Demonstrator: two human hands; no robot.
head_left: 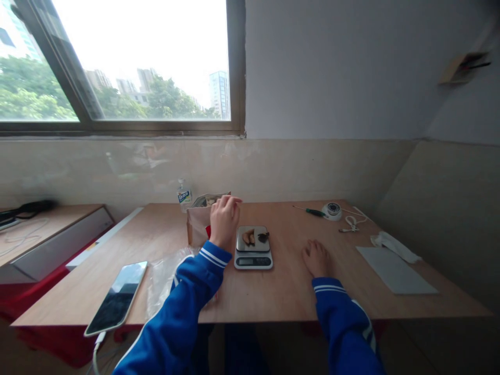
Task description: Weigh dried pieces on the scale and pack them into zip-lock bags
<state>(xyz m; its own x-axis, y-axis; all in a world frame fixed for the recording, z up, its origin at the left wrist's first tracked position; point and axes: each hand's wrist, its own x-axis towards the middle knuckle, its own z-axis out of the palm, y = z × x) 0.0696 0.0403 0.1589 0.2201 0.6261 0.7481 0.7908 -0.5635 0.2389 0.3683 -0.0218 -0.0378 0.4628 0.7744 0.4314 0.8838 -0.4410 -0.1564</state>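
Observation:
My left hand (225, 219) is raised over the near right side of an open brown paper bag (196, 227). Its fingers are bent together and point right; anything between them is too small or hidden to name. Just right of that hand stands a small digital kitchen scale (253, 260) with a metal plate. On the plate lie some tan-brown dried pieces (248, 237) and a dark shrivelled piece (263, 237). My right hand (315, 258) rests on the table right of the scale, fingers loosely apart and holding nothing.
A clear plastic bag (160, 278) and a charging phone (119, 294) lie at left. Behind the paper bag stands a bottle (183, 196). At right are a screwdriver (314, 212), a dome camera (333, 210), a white cable (352, 223), a white sheet (396, 271) and tissue (396, 247).

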